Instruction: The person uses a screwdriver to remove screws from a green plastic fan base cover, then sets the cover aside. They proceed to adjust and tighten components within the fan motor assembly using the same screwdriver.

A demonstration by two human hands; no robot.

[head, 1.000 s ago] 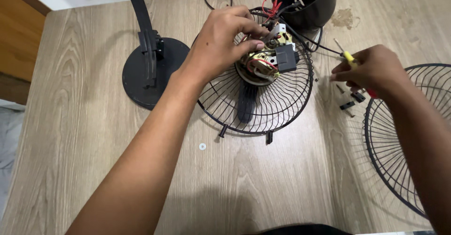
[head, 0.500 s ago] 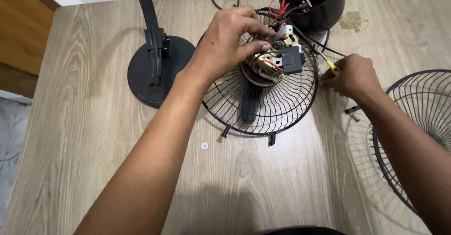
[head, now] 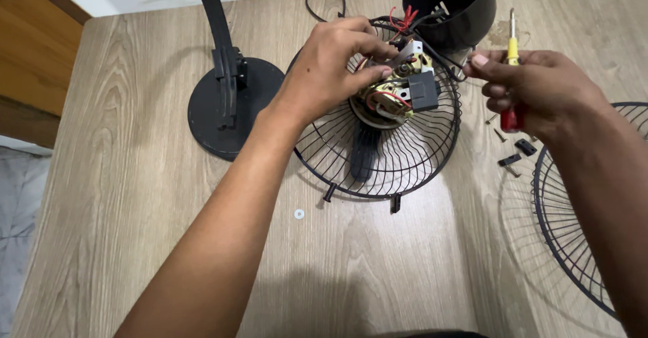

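Note:
A bare fan motor (head: 395,91) with copper windings, red wires and a black block sits in the middle of a black wire fan guard (head: 405,156) lying flat on the wooden table. My left hand (head: 334,64) grips the top of the motor, fingers pinching a metal bracket. My right hand (head: 540,88) hovers just right of the motor. It holds a screwdriver (head: 513,54) with a yellow and red handle, tip pointing up, and its thumb and forefinger pinch together near the wires; whether a small part is between them cannot be told.
A black round fan base (head: 223,108) with its upright stem stands at the left. A black motor housing (head: 452,7) lies at the back. A second wire guard (head: 587,203) lies at the right edge. Loose screws and black clips (head: 516,152) and a small washer (head: 299,213) lie on the table.
My right hand has risen from the loose parts on the table and moved left to the motor, with the screwdriver now upright. My left hand stays on the motor.

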